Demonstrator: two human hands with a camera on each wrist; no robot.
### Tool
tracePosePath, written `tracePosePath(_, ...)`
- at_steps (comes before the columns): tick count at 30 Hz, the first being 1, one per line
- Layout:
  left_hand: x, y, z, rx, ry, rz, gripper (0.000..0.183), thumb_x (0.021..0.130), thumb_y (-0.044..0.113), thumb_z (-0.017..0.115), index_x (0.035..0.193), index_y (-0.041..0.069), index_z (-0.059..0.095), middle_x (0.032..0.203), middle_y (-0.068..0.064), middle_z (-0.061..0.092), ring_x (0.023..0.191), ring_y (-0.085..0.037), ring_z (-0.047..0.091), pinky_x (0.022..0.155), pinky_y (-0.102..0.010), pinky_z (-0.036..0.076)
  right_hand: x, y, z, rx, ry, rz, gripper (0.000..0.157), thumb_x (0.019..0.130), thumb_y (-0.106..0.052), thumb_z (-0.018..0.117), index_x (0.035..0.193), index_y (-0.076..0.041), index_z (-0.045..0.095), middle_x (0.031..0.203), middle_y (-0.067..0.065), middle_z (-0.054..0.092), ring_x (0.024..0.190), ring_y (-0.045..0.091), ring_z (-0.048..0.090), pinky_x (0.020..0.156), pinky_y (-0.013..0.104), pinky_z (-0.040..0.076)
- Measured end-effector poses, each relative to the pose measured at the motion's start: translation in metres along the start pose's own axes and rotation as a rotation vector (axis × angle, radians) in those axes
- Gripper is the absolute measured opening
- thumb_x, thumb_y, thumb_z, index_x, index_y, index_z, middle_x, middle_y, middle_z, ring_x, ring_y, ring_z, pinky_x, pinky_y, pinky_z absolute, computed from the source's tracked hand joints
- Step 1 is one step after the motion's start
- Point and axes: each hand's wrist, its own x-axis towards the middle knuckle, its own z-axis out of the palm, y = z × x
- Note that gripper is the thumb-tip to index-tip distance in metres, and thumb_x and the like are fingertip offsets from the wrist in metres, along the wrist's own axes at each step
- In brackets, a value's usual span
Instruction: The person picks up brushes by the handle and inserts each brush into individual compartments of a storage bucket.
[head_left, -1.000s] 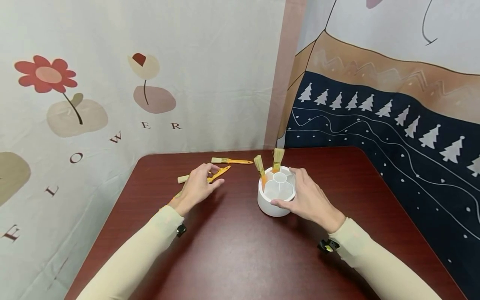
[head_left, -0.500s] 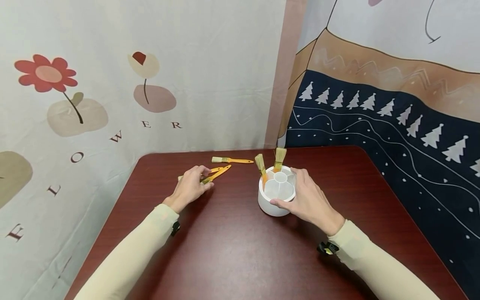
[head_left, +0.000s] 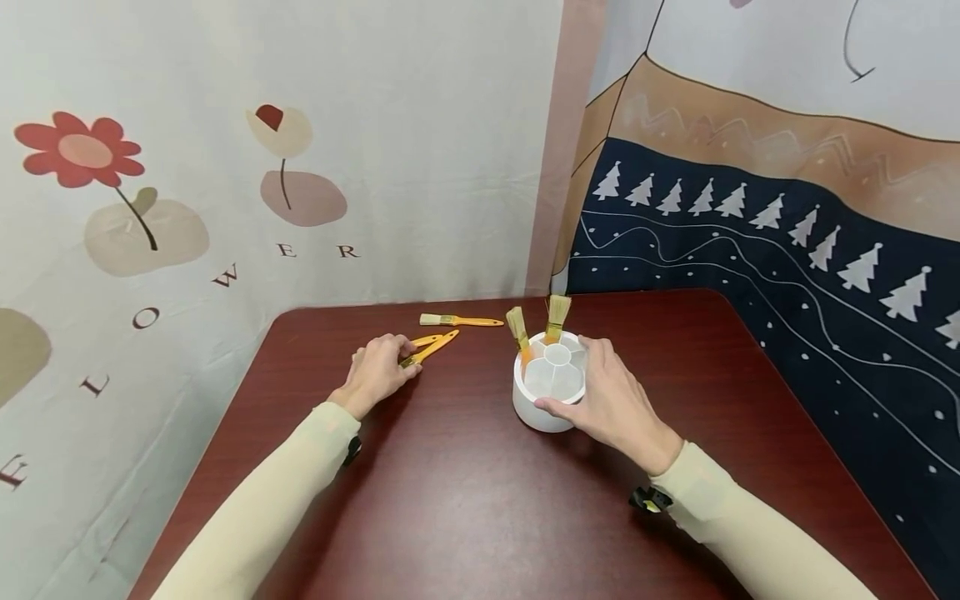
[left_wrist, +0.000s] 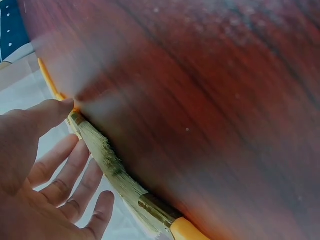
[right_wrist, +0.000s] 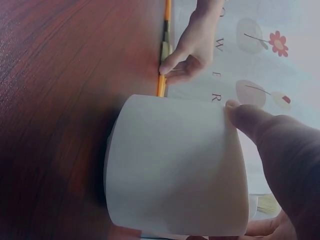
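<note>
In the head view my left hand (head_left: 377, 371) is at the brushes on the left of the table. Its thumb and forefinger pinch a flat paintbrush (head_left: 435, 347) near its ferrule; the bristles are hidden under the hand. Another yellow handle (head_left: 426, 340) lies just behind it. The left wrist view shows a further paintbrush (left_wrist: 187, 230) with its bristles close to those of the pinched one. My right hand (head_left: 618, 400) grips the side of a white round divided holder (head_left: 536, 410), thumb on the near rim. Two paintbrushes stand in it bristles up, a left one (head_left: 517, 327) and a back one (head_left: 558, 312).
One more paintbrush (head_left: 472, 321) lies flat near the back edge of the dark red table (head_left: 465, 500). Behind the table hangs a pale flower-printed cloth (head_left: 435, 167), with a navy tree-printed cloth (head_left: 697, 237) to its right.
My left hand has moved slightly left and lowered onto the brushes, its thumb coming closer to the forefinger. The right hand keeps its grip on the holder. The head view shifts slightly.
</note>
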Motion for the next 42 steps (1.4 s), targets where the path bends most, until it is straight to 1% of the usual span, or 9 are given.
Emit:
tracePosePath(4,0.002,-0.001,0.002,0.024,-0.008,-0.008,0.03,0.104,0.026,0.089,0.126,0.006,0.084,0.119,-0.014,0.083,0.109,-0.035,0.079,0.098,-0.066,0.058,0.001,-0.002,0.0,-0.005,-0.001,0.007,0.122,0.084,-0.069,0.099,0.165,0.004,0.045,0.139,0.021,0.063,0.121,0.035,0.07,0.092,0.054,0.073)
tracePosePath(8,0.003,0.0,0.002,0.009,-0.014,-0.025,0.024,0.107,0.024,0.086,0.124,0.008,0.085,0.119,-0.012,0.083,0.105,-0.035,0.078,0.092,-0.062,0.056,0.001,-0.003,0.001,-0.009,0.003,0.017,0.122,0.085,-0.07,0.098,0.165,0.004,0.045,0.139,0.021,0.063,0.121,0.036,0.07,0.092,0.054,0.073)
tracePosePath(13,0.003,0.0,0.003,-0.016,-0.016,-0.041,0.019,0.108,0.024,0.085,0.123,0.012,0.087,0.119,-0.009,0.084,0.107,-0.035,0.078,0.086,-0.056,0.051,0.0,-0.003,0.002,-0.017,0.025,0.013,0.123,0.084,-0.071,0.098,0.165,0.005,0.046,0.137,0.021,0.062,0.118,0.036,0.07,0.092,0.054,0.072)
tracePosePath(19,0.002,0.0,0.004,-0.023,-0.023,-0.016,0.018,0.108,0.022,0.085,0.122,0.013,0.088,0.12,-0.009,0.084,0.112,-0.035,0.079,0.092,-0.062,0.051,-0.002,-0.006,0.006,-0.019,0.08,-0.01,0.122,0.082,-0.068,0.101,0.161,0.008,0.048,0.133,0.022,0.063,0.114,0.039,0.071,0.092,0.055,0.069)
tracePosePath(22,0.003,0.0,0.004,-0.03,-0.032,0.003,0.018,0.107,0.022,0.085,0.122,0.013,0.088,0.12,-0.009,0.083,0.112,-0.035,0.079,0.092,-0.062,0.051,-0.002,-0.007,0.007,-0.021,0.099,-0.008,0.121,0.081,-0.067,0.102,0.16,0.008,0.049,0.133,0.023,0.062,0.112,0.039,0.071,0.091,0.056,0.068)
tracePosePath(29,0.004,-0.002,0.003,-0.047,-0.054,0.056,0.017,0.107,0.018,0.086,0.122,0.01,0.088,0.117,-0.01,0.083,0.111,-0.033,0.08,0.097,-0.058,0.062,-0.003,-0.009,0.01,-0.039,0.112,-0.01,0.12,0.082,-0.067,0.102,0.157,0.01,0.05,0.13,0.025,0.061,0.109,0.041,0.071,0.09,0.056,0.068)
tracePosePath(35,0.004,-0.004,0.001,-0.047,-0.061,0.067,0.022,0.106,0.02,0.087,0.126,0.011,0.087,0.118,-0.009,0.083,0.113,-0.032,0.08,0.095,-0.056,0.061,-0.003,-0.008,0.01,-0.005,0.074,0.036,0.122,0.084,-0.068,0.1,0.161,0.009,0.045,0.139,0.026,0.06,0.117,0.042,0.073,0.095,0.058,0.07)
tracePosePath(39,0.002,-0.005,-0.002,-0.037,-0.074,0.044,0.028,0.106,0.025,0.088,0.131,0.012,0.086,0.122,-0.008,0.082,0.117,-0.034,0.079,0.093,-0.059,0.057,-0.003,-0.007,0.01,0.007,0.056,0.057,0.125,0.085,-0.07,0.099,0.162,0.009,0.041,0.148,0.028,0.058,0.119,0.045,0.075,0.098,0.059,0.07)
tracePosePath(42,0.002,-0.006,-0.003,-0.037,-0.086,0.029,0.029,0.106,0.028,0.088,0.131,0.013,0.086,0.124,-0.008,0.082,0.12,-0.035,0.078,0.092,-0.061,0.054,-0.003,-0.007,0.011,0.008,0.052,0.057,0.128,0.084,-0.071,0.099,0.162,0.01,0.039,0.151,0.029,0.056,0.117,0.047,0.076,0.099,0.059,0.069)
